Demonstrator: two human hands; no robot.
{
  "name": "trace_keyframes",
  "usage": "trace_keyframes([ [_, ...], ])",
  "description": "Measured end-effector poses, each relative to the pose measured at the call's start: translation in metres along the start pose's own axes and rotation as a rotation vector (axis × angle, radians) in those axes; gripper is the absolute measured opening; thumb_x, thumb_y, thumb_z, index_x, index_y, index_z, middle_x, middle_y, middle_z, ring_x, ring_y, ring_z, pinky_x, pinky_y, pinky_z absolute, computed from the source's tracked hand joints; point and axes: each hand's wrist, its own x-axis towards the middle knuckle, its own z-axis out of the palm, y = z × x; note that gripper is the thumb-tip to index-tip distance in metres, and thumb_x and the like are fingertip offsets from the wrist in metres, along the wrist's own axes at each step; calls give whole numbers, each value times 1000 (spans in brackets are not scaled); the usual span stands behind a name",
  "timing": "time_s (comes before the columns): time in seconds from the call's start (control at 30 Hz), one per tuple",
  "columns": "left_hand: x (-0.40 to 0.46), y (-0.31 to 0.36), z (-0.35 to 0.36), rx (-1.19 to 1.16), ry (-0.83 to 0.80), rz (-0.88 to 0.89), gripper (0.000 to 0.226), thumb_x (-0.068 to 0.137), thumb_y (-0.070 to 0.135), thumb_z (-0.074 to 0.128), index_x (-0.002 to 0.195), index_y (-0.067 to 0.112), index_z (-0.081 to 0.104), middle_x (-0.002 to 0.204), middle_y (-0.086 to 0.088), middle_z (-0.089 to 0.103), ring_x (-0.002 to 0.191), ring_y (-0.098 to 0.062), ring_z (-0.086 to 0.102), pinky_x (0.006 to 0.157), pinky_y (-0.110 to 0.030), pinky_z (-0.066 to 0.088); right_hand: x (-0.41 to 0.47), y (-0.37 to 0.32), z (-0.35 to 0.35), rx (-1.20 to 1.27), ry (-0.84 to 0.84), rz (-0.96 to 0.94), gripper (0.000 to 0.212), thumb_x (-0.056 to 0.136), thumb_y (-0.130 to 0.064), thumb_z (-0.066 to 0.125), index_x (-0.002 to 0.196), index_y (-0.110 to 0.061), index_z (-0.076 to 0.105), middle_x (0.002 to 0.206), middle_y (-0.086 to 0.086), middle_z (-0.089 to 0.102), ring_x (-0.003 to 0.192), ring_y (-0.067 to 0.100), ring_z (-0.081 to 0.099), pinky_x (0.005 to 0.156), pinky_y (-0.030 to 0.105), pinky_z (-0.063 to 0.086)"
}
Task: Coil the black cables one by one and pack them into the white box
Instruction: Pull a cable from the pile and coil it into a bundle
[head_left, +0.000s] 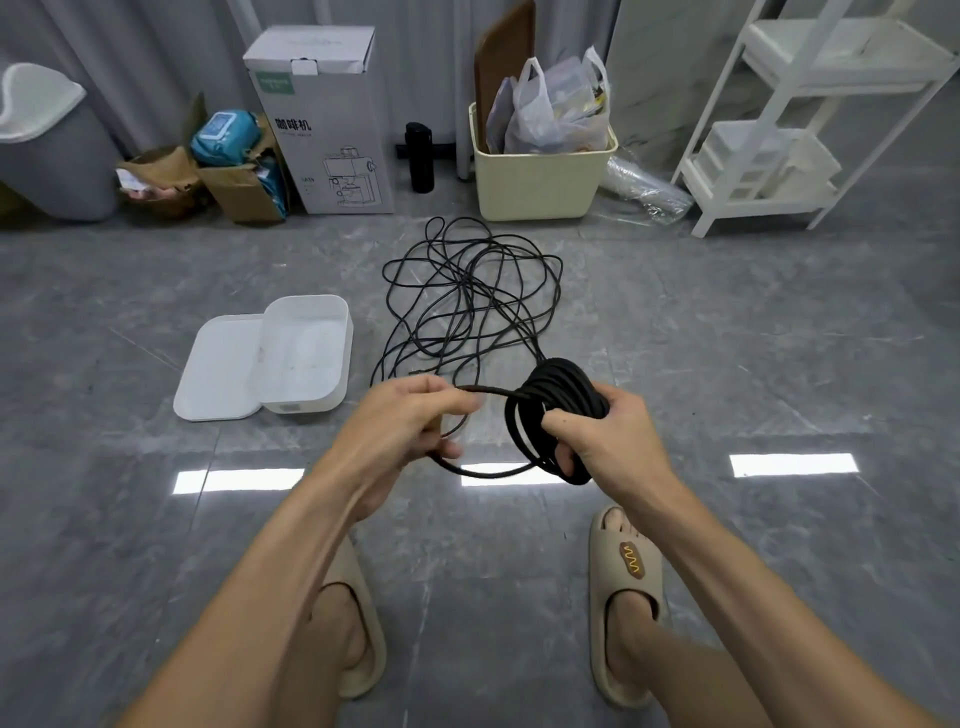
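Note:
My right hand (605, 434) grips a thick coil of black cable (550, 405), its fingers and thumb curled round the bundle. My left hand (410, 421) pinches the loose strand (483, 391) that runs into the coil; a loop of it hangs below between both hands. More black cable (470, 291) lies in a loose tangle on the grey floor ahead, and a strand runs from it up to the coil. The white box (306, 353) stands open to the left of the tangle, with nothing inside. Its lid (218, 371) lies flat against its left side.
Along the back wall stand a grey bin (47, 145), torn cardboard boxes (228, 171), a tall white carton (324, 119), a black bottle (420, 156), a cream tub (540, 176) with plastic bags and a white shelf rack (779, 119). My feet in beige slippers (626, 597) are below.

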Motion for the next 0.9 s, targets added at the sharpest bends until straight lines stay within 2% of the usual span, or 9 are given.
trace_keyframes([
  [0.1, 0, 3, -6, 59, 8, 72, 19, 81, 18, 78, 72, 14, 62, 58, 3, 35, 47, -9, 27, 47, -20, 33, 2, 2, -4, -16, -10, -8, 10, 82, 3, 62, 77, -2, 54, 53, 15, 46, 47, 21, 39, 46, 29, 32],
  [0.27, 2, -3, -6, 361, 118, 310, 26, 77, 43, 81, 72, 19, 71, 54, 8, 47, 58, -9, 44, 66, -31, 40, 8, 8, -6, -47, 21, -25, 11, 80, 0, 64, 81, 7, 56, 52, 10, 46, 47, 21, 39, 43, 29, 33],
  [0.37, 3, -6, -7, 384, 123, 346, 25, 80, 49, 77, 74, 25, 71, 57, 6, 51, 60, -10, 47, 67, -32, 42, 6, 6, -9, 12, 6, -1, 20, 81, 2, 61, 65, -5, 51, 50, 9, 45, 47, 21, 41, 48, 30, 34],
  [0.43, 4, -7, -10, 351, 107, 332, 23, 85, 46, 73, 78, 24, 69, 67, -2, 57, 68, -13, 54, 66, -27, 46, 4, 3, -8, 127, -53, 29, 32, 83, 4, 56, 59, -13, 45, 49, 7, 42, 46, 21, 39, 49, 30, 35],
  [0.5, 4, -8, -11, 280, 72, 286, 25, 90, 43, 66, 85, 19, 64, 80, 5, 66, 81, -9, 65, 68, -22, 54, 1, -1, -4, 312, -123, 81, 38, 87, 8, 50, 58, -15, 42, 51, 5, 36, 43, 18, 36, 48, 27, 31],
  [0.57, 5, -12, -6, 156, 31, 228, 31, 94, 44, 58, 93, 14, 58, 106, 3, 70, 100, -8, 69, 85, -32, 59, -2, -3, 4, 487, -181, 129, 33, 90, 7, 48, 65, -13, 45, 51, 2, 33, 42, 15, 34, 50, 26, 29],
  [0.63, 7, -14, 3, -21, 8, 173, 39, 98, 47, 53, 105, 9, 58, 121, -4, 68, 107, -20, 69, 91, -41, 57, -6, -6, 14, 618, -222, 144, 13, 90, 2, 51, 87, -10, 52, 50, -1, 33, 43, 13, 36, 56, 28, 30],
  [0.73, 10, -14, 16, -260, -42, 66, 59, 94, 57, 53, 124, 6, 59, 118, -18, 69, 104, -36, 68, 89, -44, 57, -11, -6, 24, 708, -216, 132, 9, 94, -1, 51, 101, -6, 55, 51, -1, 36, 45, 12, 40, 57, 24, 37],
  [0.9, 10, -18, 40, -229, 235, 31, 57, 96, 67, 38, 108, 20, 68, 91, -7, 76, 90, -22, 71, 90, -39, 52, -19, -2, 37, 734, -218, 118, 11, 96, -2, 51, 102, -3, 60, 54, 0, 41, 50, 14, 46, 59, 23, 46],
])
